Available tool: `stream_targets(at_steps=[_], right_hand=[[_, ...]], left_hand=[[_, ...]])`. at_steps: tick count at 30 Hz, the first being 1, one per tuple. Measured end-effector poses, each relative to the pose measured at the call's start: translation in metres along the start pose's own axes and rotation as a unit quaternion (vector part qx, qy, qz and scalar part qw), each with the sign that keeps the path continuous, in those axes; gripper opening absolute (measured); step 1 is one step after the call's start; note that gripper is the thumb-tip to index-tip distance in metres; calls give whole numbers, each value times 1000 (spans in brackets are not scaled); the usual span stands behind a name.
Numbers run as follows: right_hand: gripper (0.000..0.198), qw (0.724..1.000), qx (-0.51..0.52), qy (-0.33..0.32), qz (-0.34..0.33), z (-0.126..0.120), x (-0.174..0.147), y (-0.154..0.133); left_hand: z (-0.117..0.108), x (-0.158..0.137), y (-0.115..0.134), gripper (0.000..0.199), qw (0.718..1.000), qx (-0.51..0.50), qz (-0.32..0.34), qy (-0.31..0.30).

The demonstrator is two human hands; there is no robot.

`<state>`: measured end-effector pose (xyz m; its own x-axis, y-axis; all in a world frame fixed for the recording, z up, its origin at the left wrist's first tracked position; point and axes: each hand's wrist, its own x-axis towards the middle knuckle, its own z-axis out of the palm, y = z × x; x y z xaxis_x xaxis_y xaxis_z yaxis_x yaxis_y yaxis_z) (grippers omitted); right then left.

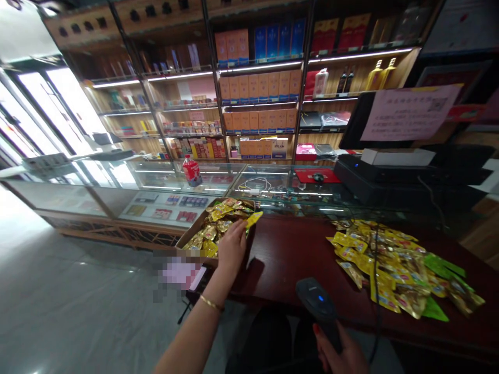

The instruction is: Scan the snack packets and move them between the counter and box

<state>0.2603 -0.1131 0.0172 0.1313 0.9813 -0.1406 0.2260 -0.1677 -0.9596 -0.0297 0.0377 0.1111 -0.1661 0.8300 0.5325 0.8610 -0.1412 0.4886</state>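
My left hand [231, 246] is closed on a small yellow snack packet [254, 219], over the right side of a cardboard box [183, 240]. The box holds many gold and yellow packets [212, 228]. In my right hand [343, 353], near the front edge of the table, is a black barcode scanner [317, 304] with a small blue light lit. To the right of the scanner lies a loose pile of yellow, gold and green packets [390, 265]. The scanner's black cable [376, 280] runs across that pile.
The dark red table [284, 249] meets a glass display counter [156, 182] at its far side. On the glass stand a red drink bottle [191, 170] and a mouse [318, 177] on a red mat. A monitor [356, 122] with a paper sheet stands at right. Stocked shelves [259, 65] line the wall.
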Motion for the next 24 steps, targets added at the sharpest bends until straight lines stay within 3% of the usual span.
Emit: stream_targets(at_steps=[2, 4, 8, 11, 14, 18, 20, 22, 24], right_hand=[[63, 1000, 1, 2, -10, -1, 0, -3], [60, 1000, 0, 5, -18, -2, 1, -5], [59, 1000, 1, -14, -17, -10, 1, -7], [62, 999, -9, -31, 2, -19, 3, -2], [67, 999, -20, -36, 19, -26, 5, 4], [67, 999, -21, -25, 25, -26, 5, 7], [63, 1000, -18, -10, 15, -23, 2, 4], [62, 1000, -14, 5, 2, -20, -3, -1], [62, 1000, -13, 5, -4, -16, -7, -8]], left_hand=[[18, -40, 10, 39, 996, -75, 37, -27], [39, -80, 18, 40, 988, -110, 49, -98], [62, -127, 25, 47, 978, -64, 51, -190], [57, -124, 32, 49, 978, -41, 44, -199], [54, -101, 48, 48, 978, -35, 22, -207], [71, -76, 65, 84, 949, -12, 39, -312], [82, -74, 64, 90, 938, -22, 58, -342], [94, -76, 55, 87, 945, -69, 42, -317], [104, -79, 42, 77, 957, -145, -9, -251]])
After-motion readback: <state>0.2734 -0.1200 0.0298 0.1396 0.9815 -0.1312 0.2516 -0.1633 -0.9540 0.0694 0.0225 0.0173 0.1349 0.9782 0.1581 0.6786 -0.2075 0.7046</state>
